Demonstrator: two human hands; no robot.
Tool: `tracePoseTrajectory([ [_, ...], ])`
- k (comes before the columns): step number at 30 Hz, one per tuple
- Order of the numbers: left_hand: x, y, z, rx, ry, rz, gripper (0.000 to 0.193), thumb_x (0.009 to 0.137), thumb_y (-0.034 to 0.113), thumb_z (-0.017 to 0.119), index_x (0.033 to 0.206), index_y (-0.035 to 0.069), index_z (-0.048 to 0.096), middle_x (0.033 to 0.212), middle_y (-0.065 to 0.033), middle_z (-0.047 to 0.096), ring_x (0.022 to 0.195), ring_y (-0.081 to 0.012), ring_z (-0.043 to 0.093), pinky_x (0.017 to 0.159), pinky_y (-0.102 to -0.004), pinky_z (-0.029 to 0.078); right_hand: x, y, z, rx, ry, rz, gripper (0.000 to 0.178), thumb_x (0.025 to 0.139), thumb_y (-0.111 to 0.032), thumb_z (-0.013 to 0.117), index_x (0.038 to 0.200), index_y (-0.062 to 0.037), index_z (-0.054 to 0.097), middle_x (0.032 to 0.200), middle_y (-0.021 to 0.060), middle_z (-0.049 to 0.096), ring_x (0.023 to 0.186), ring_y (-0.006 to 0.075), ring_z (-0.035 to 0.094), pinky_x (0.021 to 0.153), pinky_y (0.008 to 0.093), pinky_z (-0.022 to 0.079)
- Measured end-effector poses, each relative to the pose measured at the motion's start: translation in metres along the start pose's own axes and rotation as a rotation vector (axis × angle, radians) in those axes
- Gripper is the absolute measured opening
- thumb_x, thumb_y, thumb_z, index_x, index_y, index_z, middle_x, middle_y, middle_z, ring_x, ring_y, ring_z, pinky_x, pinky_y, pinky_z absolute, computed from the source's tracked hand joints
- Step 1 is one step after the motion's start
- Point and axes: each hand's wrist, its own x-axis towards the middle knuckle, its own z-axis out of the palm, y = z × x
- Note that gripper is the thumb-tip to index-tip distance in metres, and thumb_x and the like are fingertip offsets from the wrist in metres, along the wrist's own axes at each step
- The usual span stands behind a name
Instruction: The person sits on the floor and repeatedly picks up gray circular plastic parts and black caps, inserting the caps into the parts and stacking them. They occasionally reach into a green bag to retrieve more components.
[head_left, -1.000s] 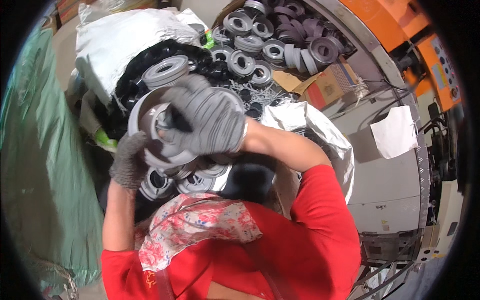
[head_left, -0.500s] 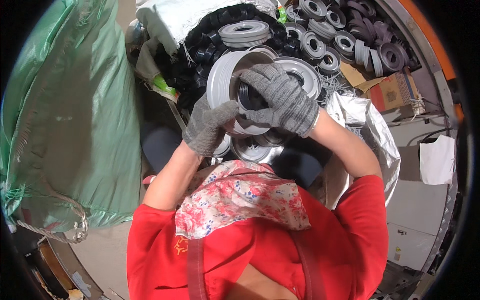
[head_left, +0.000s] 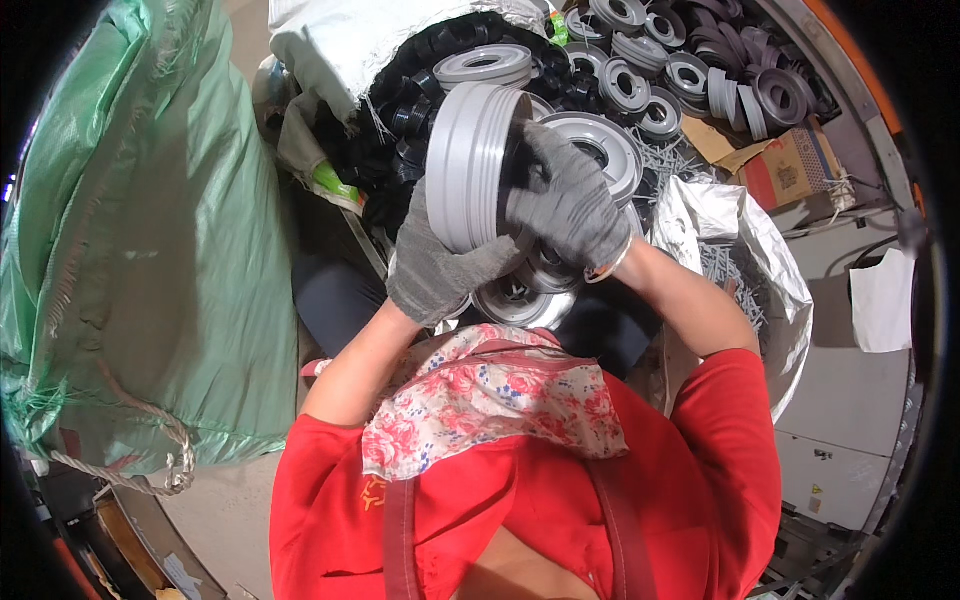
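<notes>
A grey plastic ring (head_left: 462,165), wide and ribbed on its outer wall, is held up in front of me, turned so that its opening faces right. My left hand (head_left: 440,262), in a grey knitted glove, is wrapped round its lower left side, thumb along the lower edge. At the opening, my gloved right hand (head_left: 578,208) curls its fingers around a black ring (head_left: 514,175) that is mostly hidden inside. The right fingers are slightly blurred. Below and behind my hands lie a grey flanged ring (head_left: 600,145) and a shiny round part (head_left: 515,300).
A white sack (head_left: 330,45) spills black rings (head_left: 410,115) at the back. Several grey rings (head_left: 625,85) are piled at back right, beside a cardboard box (head_left: 790,170). A white bag (head_left: 780,260) of grey plastic pins stands at right. A green sack (head_left: 190,250) fills the left.
The grey ring has turned so its opening faces right and its outer wall shows. My right hand has shifted to the right and down, and my left hand has moved slightly right.
</notes>
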Motion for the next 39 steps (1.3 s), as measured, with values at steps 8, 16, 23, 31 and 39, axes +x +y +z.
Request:
tracePoseTrajectory([
  [8, -0.002, -0.012, -0.003, -0.154, -0.018, -0.071, 0.071, 0.067, 0.015, 0.080, 0.125, 0.003, 0.041, 0.111, -0.0094, 0.059, 0.097, -0.0152, 0.058, 0.083, -0.0306, 0.049, 0.002, 0.013, -0.001, 0.479, -0.179, -0.045, 0.065, 0.078, -0.048, 0.067, 0.112, 0.0061, 0.054, 0.078, 0.0157, 0.066, 0.066, 0.0276, 0.066, 0.060, 0.0334, 0.053],
  [16, -0.004, -0.021, -0.001, -0.166, 0.006, -0.075, 0.062, 0.071, 0.016, 0.077, 0.123, 0.002, 0.046, 0.110, -0.0086, 0.060, 0.096, -0.0141, 0.059, 0.082, -0.0295, 0.049, 0.005, 0.010, -0.012, 0.424, -0.296, 0.351, 0.066, 0.077, -0.060, 0.060, 0.081, 0.0058, 0.063, 0.066, 0.0164, 0.064, 0.049, 0.0224, 0.061, 0.046, 0.0311, 0.050],
  [23, -0.005, -0.013, -0.017, -0.380, -0.063, -0.305, 0.059, 0.075, 0.030, 0.067, 0.121, -0.002, 0.049, 0.106, -0.0112, 0.060, 0.093, -0.0196, 0.060, 0.081, -0.0344, 0.050, 0.005, -0.012, -0.018, -0.372, -0.352, -0.326, 0.063, 0.065, -0.033, 0.072, 0.111, 0.0039, 0.051, 0.093, 0.0240, 0.060, 0.087, 0.0363, 0.060, 0.077, 0.0420, 0.049],
  [31, 0.005, 0.011, -0.027, -0.503, -0.131, -0.385, 0.048, 0.081, 0.024, 0.064, 0.119, -0.002, 0.054, 0.099, -0.0109, 0.063, 0.083, -0.0161, 0.062, 0.071, -0.0291, 0.051, 0.005, -0.009, -0.015, -0.413, -0.258, -0.744, 0.059, 0.070, -0.034, 0.071, 0.113, -0.0001, 0.051, 0.097, 0.0214, 0.060, 0.092, 0.0350, 0.059, 0.079, 0.0401, 0.049],
  [39, -0.006, 0.010, -0.011, -0.407, 0.073, -0.161, 0.055, 0.077, 0.019, 0.073, 0.123, 0.000, 0.048, 0.105, -0.0106, 0.062, 0.093, -0.0160, 0.060, 0.080, -0.0289, 0.049, 0.006, -0.019, -0.013, 0.207, -0.398, 0.041, 0.059, 0.073, -0.046, 0.068, 0.105, 0.0023, 0.058, 0.081, 0.0150, 0.064, 0.074, 0.0276, 0.064, 0.067, 0.0368, 0.052],
])
